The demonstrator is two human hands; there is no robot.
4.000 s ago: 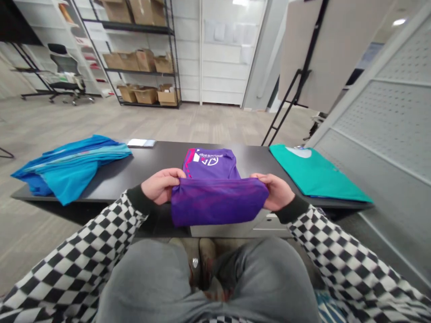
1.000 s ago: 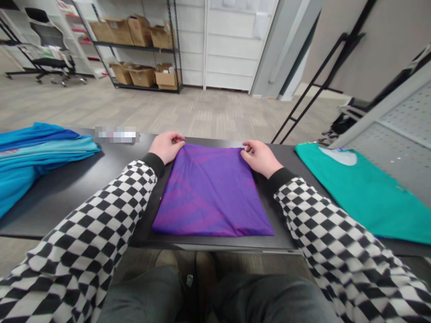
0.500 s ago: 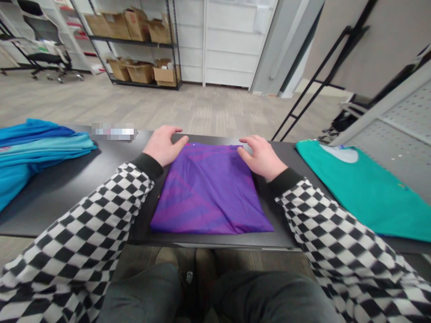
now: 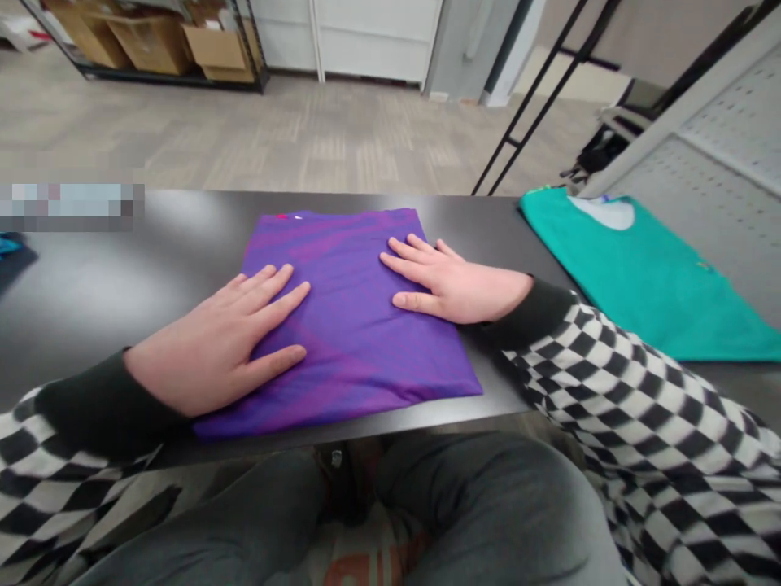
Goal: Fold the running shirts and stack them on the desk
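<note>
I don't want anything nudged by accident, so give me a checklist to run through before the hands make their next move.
1. Left hand flat on the purple garment, fingers spread: ok.
2. Right hand likewise, on the garment's other side: ok.
3. Purple garment wholly on the table: ok, its near edge lies close to the table's edge.
4. Gap between purple garment and green garment: ok, they lie apart.
5. Layers underneath smooth: cannot tell, hidden.
6. Blue cloth fully in view: not ok, only a corner shows.

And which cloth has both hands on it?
The purple cloth in the middle. The left hand and right hand rest on it. No hand touches the green cloth to the right or the blue cloth at the left edge.
</note>
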